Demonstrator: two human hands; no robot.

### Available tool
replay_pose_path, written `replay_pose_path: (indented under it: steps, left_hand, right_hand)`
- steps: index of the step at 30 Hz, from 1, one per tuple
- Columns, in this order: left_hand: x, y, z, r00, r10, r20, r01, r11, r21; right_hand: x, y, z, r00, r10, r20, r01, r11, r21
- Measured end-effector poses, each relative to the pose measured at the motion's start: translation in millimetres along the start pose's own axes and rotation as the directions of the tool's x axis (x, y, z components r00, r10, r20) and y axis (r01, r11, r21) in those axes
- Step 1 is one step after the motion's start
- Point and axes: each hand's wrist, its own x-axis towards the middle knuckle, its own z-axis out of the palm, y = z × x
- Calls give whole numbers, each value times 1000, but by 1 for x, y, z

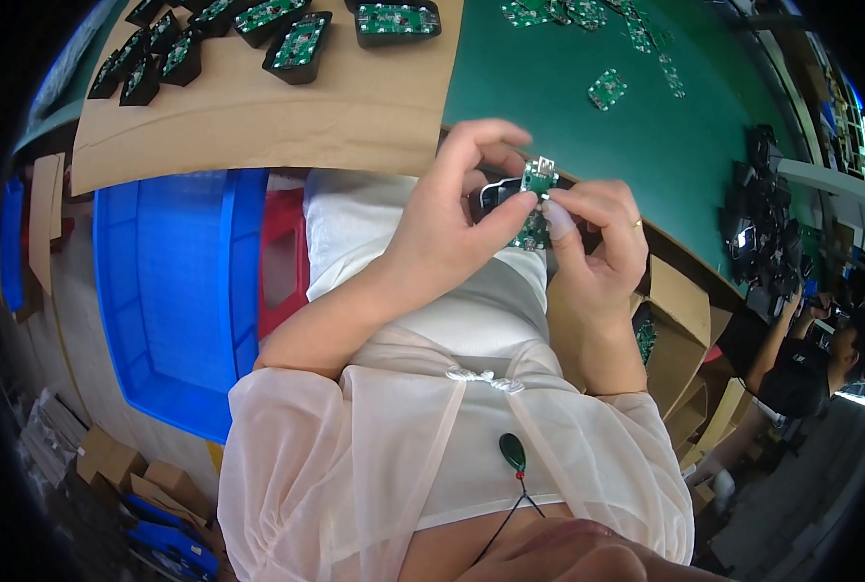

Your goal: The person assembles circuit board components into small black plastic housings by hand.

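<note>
Above my lap, my left hand [442,213] is closed around a green circuit board [539,177] and a black plastic housing [495,194]. A metal socket stands at the board's upper end. A white wire loop shows along the housing, partly hidden by my fingers. My right hand [602,233] pinches at the board's right edge, where a small white connector [545,197] sits between finger and thumb. Pale material covers the right thumb tip, and a ring is on one finger. How the board and housing are joined is hidden.
Several black housings with green boards [299,47] stand on a cardboard sheet [258,121]. Loose boards [607,89] lie on the green tabletop [685,145]. A blue crate [176,291] is at left, an open carton [680,301] at right. Beyond are piled black parts [767,223] and another person [806,373].
</note>
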Motion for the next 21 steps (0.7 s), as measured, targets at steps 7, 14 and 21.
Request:
replay_pose_path:
  steps: [7,14,21]
  left_hand:
    - [-2,5,-5,995,92,-33,-72,922,380]
    - [-1,4,-5,954,299,-18,-247,819,518]
    - [-2,1,-5,946,323,-19,-267,812,519]
  right_hand:
    - [11,-3,-9,964,-244,107,260,951,-169]
    - [15,-2,-9,935,-309,176,345,908,-239]
    - [16,-4,-8,929,-305,209,354,897,-266]
